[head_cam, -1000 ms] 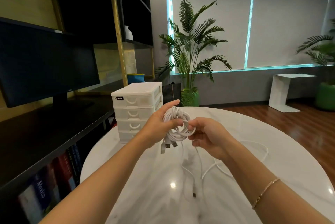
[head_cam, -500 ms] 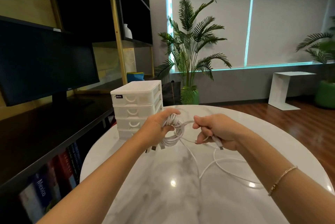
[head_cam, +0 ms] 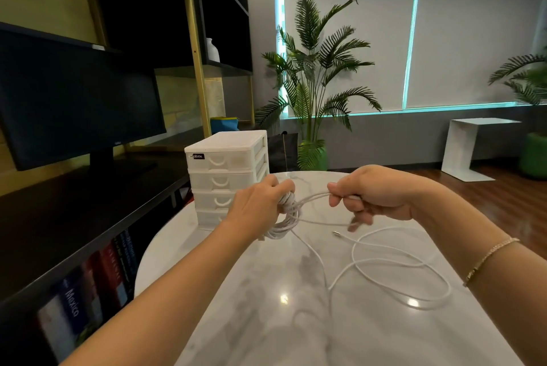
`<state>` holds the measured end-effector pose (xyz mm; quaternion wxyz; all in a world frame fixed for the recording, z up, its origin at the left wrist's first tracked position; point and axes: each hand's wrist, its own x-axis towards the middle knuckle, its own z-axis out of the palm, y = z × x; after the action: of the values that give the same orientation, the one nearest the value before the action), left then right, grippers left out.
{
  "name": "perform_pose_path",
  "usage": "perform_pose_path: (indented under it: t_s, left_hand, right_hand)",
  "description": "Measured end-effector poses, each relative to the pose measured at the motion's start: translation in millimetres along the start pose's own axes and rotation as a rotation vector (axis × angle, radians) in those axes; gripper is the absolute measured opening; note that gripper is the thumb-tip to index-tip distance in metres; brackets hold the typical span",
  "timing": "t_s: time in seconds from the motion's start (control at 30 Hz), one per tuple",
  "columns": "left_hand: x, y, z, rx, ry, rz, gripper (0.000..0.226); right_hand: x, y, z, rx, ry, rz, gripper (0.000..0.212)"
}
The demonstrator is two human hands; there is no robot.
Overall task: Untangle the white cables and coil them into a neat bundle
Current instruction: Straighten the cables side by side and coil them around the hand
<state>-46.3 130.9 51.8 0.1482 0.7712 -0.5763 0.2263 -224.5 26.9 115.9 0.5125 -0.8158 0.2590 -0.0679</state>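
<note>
The person's left hand (head_cam: 260, 203) grips the coiled white cables (head_cam: 285, 217) while the right hand (head_cam: 376, 197) pinches a loose strand, which should be kept taut and wound evenly.

Desk (head_cam: 296, 336): polished, glossy marble-look top with bright reflections. White cables (head_cam: 399, 274): smooth, slightly shiny plastic sheath. Drawer unit (head_cam: 228, 170): matt white plastic.

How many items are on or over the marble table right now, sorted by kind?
Coiled cable bundles: 1, coil, gripped by the left hand
Loose cable runs: 1, loose cable, lying on the marble table, one strand pinched by the right hand
Drawer units: 1, white drawer unit
Total: 3
</note>
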Motion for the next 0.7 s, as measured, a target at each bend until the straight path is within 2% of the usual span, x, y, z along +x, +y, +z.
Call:
perform_pose_path:
  t_s: [0.07,0.23,0.43,0.6,0.7]
  left_hand:
    - [0.0,-0.2,-1.0,0.029,0.006,0.013,0.023]
    - [0.0,3.1,-2.7,0.117,-0.042,0.048,0.035]
    - [2.7,19.7,-6.8,0.266,-0.180,0.084,0.041]
    - [3.2,19.2,-10.3,0.310,-0.248,0.138,0.042]
    - [3.3,16.9,-11.6,0.303,-0.263,0.166,0.042]
  right_hand:
    - [-0.6,0.2,-3.7,0.013,-0.009,0.039,0.027]
    - [-4.8,1.3,-15.5,-0.161,-0.115,0.172,0.027]
    - [2.1,-4.8,-19.9,-0.544,-0.107,0.302,0.035]
    - [8.5,-9.1,-21.2,-0.720,-0.100,0.289,0.039]
    - [10.0,-9.4,-24.9,-0.623,-0.065,0.236,0.036]
